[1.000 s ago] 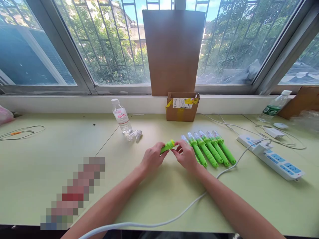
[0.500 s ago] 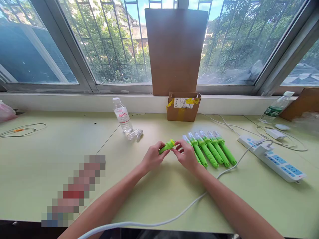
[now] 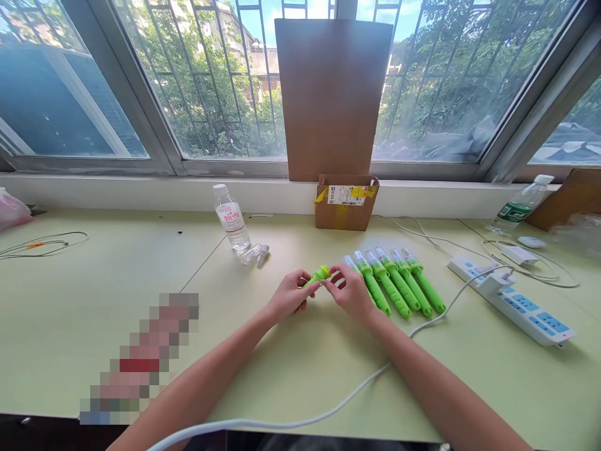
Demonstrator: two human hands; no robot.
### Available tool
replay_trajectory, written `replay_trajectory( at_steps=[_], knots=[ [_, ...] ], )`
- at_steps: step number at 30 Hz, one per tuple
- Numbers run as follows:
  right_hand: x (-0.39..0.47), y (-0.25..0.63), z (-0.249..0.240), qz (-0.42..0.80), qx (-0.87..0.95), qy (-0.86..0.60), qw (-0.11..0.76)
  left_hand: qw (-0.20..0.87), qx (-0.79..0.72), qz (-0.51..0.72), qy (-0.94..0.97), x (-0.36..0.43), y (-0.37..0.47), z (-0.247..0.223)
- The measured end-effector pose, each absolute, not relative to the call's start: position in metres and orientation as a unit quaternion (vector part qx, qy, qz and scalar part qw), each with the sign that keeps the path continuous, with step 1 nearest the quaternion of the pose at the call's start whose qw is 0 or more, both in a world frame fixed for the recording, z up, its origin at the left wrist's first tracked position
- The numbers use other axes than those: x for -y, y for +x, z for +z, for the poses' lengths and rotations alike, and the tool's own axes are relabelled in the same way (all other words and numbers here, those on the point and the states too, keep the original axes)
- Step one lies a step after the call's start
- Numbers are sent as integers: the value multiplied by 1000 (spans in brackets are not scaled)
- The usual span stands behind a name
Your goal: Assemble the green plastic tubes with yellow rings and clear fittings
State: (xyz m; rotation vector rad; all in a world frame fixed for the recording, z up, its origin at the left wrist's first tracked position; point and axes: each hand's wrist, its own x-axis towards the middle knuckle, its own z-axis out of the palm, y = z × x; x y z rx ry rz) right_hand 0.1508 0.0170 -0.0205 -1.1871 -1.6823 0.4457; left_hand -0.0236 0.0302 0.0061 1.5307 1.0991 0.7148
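Note:
A short green plastic tube [image 3: 322,274] with a yellow rim is held just above the table, its far end tilted up to the right. My left hand [image 3: 290,293] is closed around its lower part, thumb along the side. At the yellow-rimmed end, my right hand [image 3: 348,289] has its thumb and fingertips pinched together; what lies between them is mostly hidden. Beside my right hand lies a row of several green sticks [image 3: 395,289] with clear tops, the leftmost partly covered by that hand.
A water bottle [image 3: 231,220] and small clear bottles [image 3: 253,253] stand or lie behind my left hand. A cardboard box [image 3: 345,216] sits by the window. At right is a power strip [image 3: 516,300]; its white cable [image 3: 328,410] runs under my right forearm.
My left hand's fingers have shifted their hold, sliding lower round the green tube and covering more of it. My right hand stays at the yellow-rimmed end.

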Motion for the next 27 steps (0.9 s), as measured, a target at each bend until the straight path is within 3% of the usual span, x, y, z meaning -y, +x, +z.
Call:
replay_trajectory(
  at_steps=[27],
  knots=[
    [-16,153,-16,208,717,-454,486,691,-425,252,528,-35,-31,11]
  ],
)
